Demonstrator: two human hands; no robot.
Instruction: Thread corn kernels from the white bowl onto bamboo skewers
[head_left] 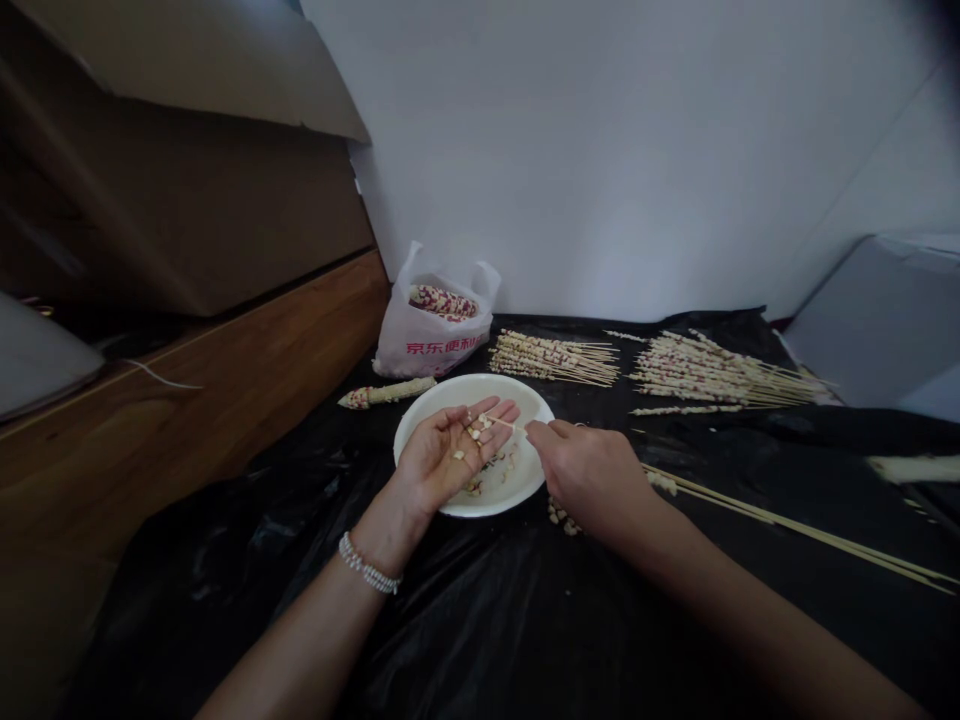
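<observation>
My left hand (450,455) is turned palm up over a white bowl (405,440), its fingers stretched out. Several pale corn kernels (480,432) lie on the palm and fingers. My right hand (585,470) is closed in a pinch around a thin bamboo skewer (504,423), whose tip points left at the kernels. Inside the bowl are loose pale and dark bits, partly covered by my left hand. Just below my right hand, the ends of several kernel-threaded skewers (562,517) show; the hand hides the rest.
Bundles of kernel-threaded skewers (551,357) (697,370) lie behind the bowl and to the right. A plastic bag (427,340) holds speckled corn cobs (442,300). One partly stripped cob (386,393) lies left of the bowl. Long bare skewers (795,525) stretch right across the black sheet (480,620).
</observation>
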